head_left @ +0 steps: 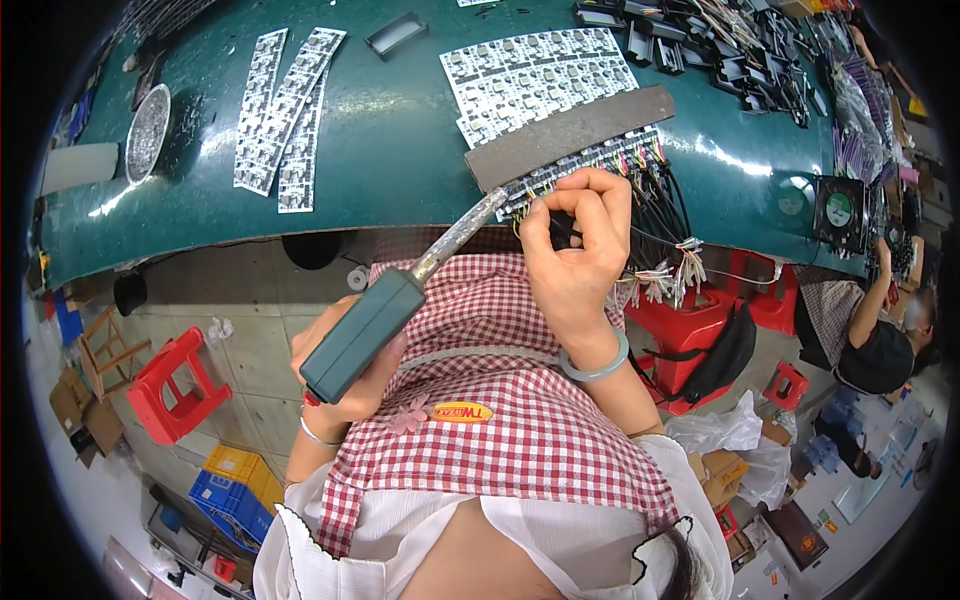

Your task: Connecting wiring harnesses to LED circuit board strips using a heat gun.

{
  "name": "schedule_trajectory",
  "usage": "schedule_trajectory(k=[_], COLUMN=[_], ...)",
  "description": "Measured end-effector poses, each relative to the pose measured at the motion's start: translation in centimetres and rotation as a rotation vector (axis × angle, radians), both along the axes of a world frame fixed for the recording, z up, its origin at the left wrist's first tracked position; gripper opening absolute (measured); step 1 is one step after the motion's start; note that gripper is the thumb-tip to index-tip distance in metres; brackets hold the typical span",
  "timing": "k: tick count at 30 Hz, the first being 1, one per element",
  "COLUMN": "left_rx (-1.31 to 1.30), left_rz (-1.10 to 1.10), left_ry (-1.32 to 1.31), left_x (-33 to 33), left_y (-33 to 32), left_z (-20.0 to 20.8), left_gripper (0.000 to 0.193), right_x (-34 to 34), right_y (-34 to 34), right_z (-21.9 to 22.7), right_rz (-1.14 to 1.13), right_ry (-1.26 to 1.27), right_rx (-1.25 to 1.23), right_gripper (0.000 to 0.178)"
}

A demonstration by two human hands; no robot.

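My left hand (372, 382) is wrapped round the green handle of a soldering iron (363, 335). The iron's metal shaft slants up to the right, its tip at the near left edge of a circuit board strip (590, 155). Beside that tip, my right hand (580, 260) is closed in a pinch on a thin wire (530, 197), mostly hidden by the fingers. A flat grey-brown bar (570, 138) lies across the white circuit board panels (535, 75). To the right of my fingers, several black cables (665, 200) with coloured ends hang from the strip over the table edge.
Loose board strips (290, 120) and an oval metal dish (149, 133) lie on the green table (390, 150) at left. Black plastic housings (740, 60) are heaped at the back right, with a small fan (838, 210) below. Red stools (178, 388) stand underneath; a person (880, 335) is at right.
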State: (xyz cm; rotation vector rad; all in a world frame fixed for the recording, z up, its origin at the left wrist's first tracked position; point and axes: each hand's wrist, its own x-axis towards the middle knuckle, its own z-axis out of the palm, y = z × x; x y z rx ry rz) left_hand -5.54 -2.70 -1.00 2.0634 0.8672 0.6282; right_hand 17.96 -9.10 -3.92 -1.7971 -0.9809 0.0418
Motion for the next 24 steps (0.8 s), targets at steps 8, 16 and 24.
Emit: schedule_trajectory(k=[8,16,24], left_rx=[0.074,0.085,-0.018], left_rz=[-0.057,-0.073,-0.124], left_ry=[-0.038,-0.051,-0.03], left_x=[0.7,1.1,0.6], left_y=[0.5,0.5,0.7], left_z=[0.4,0.3,0.2], left_gripper=[0.024,0.021,0.028], right_x=[1.2,1.4,1.3], right_y=[0.0,-0.1,0.0], right_z=[0.8,1.5,1.3], right_rz=[0.118,0.134,0.123], right_ry=[-0.055,-0.027,-0.024], right_rx=[-0.06,-0.111,-0.117], right_gripper=[0.011,0.009,0.01])
